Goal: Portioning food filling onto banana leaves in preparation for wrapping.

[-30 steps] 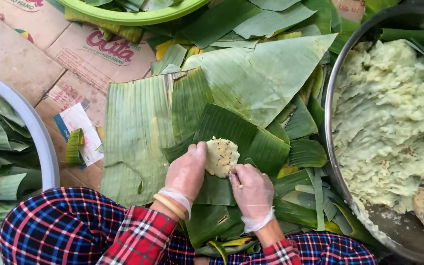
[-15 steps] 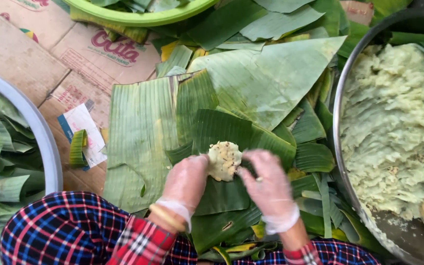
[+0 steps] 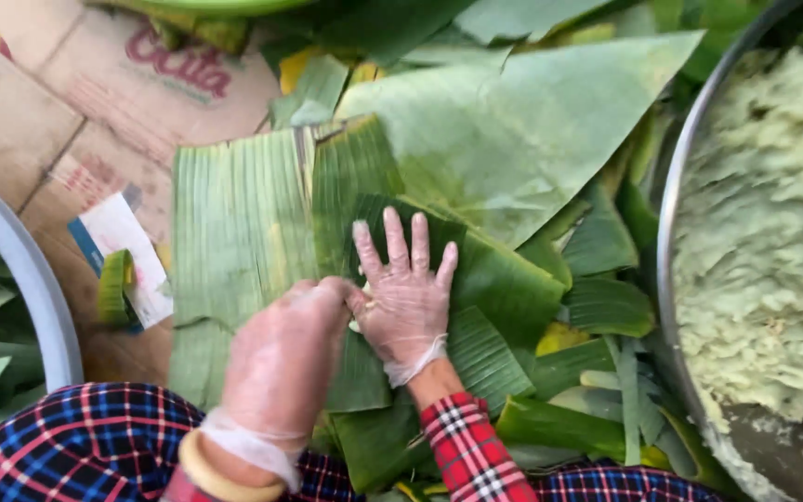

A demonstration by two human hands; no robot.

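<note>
Head view: a dark green ribbed banana-leaf strip (image 3: pixel 476 279) is seen laid over a pile of wider pale green banana leaves (image 3: pixel 243 223), its long axis running from about 11 o'clock to 5 o'clock. The right hand (image 3: pixel 406 293), in a thin clear glove, is pressed flat on this strip with fingers spread and pointing to 12 o'clock; nothing is pinched. A small pale lump of dough (image 3: pixel 361 316) is almost hidden beneath the heel of this hand, at its 8 o'clock edge. The left hand (image 3: pixel 285 358), also gloved, is held loosely curled just at 8 o'clock of the right hand, its fingertips touching the strip's near edge beside the lump; whether anything is gripped cannot be told. The right hand is nearer the strip's middle. At 3 o'clock a large round metal basin (image 3: pixel 676 214) holds pale green mashed dough (image 3: pixel 764 232).
</note>
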